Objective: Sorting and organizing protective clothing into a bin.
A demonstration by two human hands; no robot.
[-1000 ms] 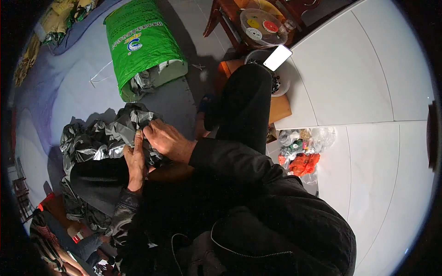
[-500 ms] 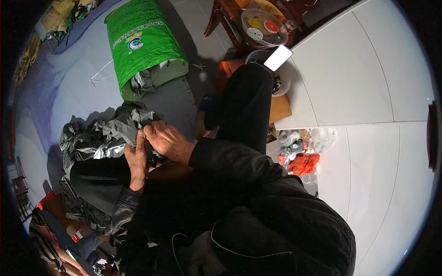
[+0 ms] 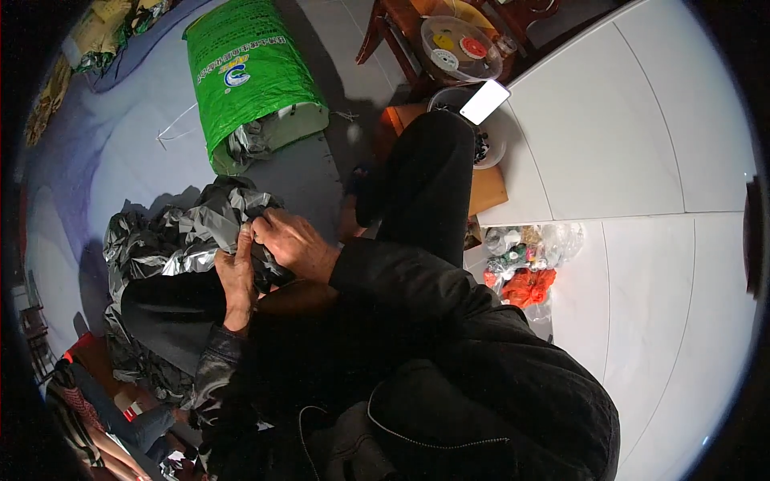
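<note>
A crumpled heap of shiny fabric, silver on one side and black on the other (image 3: 192, 228), lies over and around my bent left knee. My left hand (image 3: 236, 276) is closed on its edge, thumb pointing up. Close against it, my right hand (image 3: 295, 247) pinches the same fabric with thumb and fingertips. The two hands meet at one spot, and whatever small thing may sit between the fingertips is hidden. A dark fold of the fabric hangs below them, between my hands and my lap.
Ahead lies a green woven sack (image 3: 253, 72) with silver fabric in its mouth. A white phone (image 3: 484, 102) rests by a bucket (image 3: 497, 140); beyond is a stool with a clear tub (image 3: 459, 50). Plastic bags (image 3: 529, 276) lie right. Another person's legs (image 3: 148, 425) show lower left.
My right hand has shifted slightly and its fingers have curled a little differently at the fabric. A dark fold now shows more below the fingertips. The person at lower left moved slightly.
</note>
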